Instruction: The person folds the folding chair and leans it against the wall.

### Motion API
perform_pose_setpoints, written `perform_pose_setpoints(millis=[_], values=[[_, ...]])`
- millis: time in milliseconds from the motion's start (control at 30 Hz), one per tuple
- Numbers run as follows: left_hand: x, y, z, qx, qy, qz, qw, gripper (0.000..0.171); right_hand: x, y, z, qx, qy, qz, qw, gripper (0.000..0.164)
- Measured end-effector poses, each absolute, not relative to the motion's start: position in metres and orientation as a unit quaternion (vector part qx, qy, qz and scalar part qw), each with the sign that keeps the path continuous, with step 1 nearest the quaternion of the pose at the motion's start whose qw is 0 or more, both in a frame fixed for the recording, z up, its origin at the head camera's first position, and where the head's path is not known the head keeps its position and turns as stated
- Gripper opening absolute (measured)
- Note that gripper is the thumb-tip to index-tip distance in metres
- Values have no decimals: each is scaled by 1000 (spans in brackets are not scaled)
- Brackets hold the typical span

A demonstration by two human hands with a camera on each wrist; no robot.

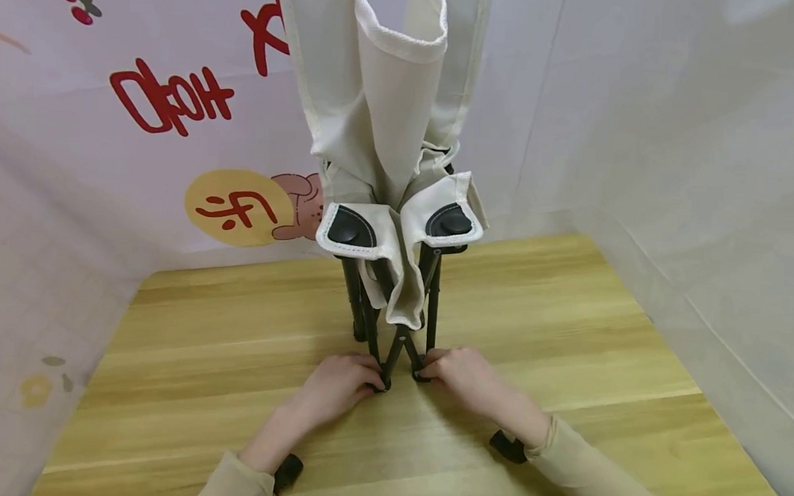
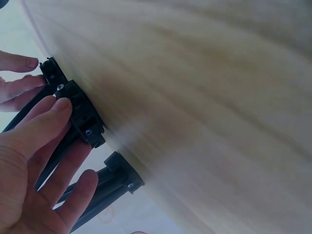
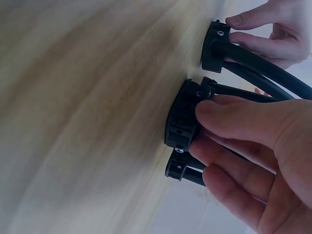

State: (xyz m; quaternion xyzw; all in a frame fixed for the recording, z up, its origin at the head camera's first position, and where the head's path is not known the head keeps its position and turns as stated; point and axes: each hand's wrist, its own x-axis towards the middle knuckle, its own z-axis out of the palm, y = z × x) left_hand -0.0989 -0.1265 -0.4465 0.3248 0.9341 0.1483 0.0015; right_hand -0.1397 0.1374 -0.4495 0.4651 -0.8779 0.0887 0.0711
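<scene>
A pale, partly folded chair (image 1: 400,91) stands upright at the middle of a wooden table (image 1: 229,359); the left hand (image 1: 339,383) pinches its near left foot (image 2: 84,112) between thumb and fingers; the right hand (image 1: 466,375) likewise grips its near right foot (image 3: 181,119); a printed white sheet (image 1: 179,27) hangs on the far side.

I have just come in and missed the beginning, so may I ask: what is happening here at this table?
A person holds what looks like a folding chair low down with both hands: the left hand pinches one black foot, the right hand the neighbouring foot. The chair stands upright on the wooden table, its legs close together and its pale cloth folded inward. A gap separates the two held feet.
</scene>
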Motion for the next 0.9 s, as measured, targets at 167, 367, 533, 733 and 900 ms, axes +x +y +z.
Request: perform_pose_setpoints(millis=[167, 367, 533, 733, 900], values=[[-100, -124, -451, 328, 932, 152, -7, 12, -138, 139, -453, 458, -881, 80, 81, 25], [-100, -126, -452, 326, 933, 152, -14, 12, -140, 137, -455, 459, -880, 90, 88, 19], [-100, -129, -450, 320, 935, 151, -17, 14, -141, 135, -456, 461, -878, 90, 94, 21], [-100, -128, -449, 331, 930, 157, -23, 14, -141, 137, -455, 461, -878, 94, 92, 18], [-101, -128, -450, 332, 930, 157, -27, 15, -143, 138, -457, 460, -877, 105, 90, 23]])
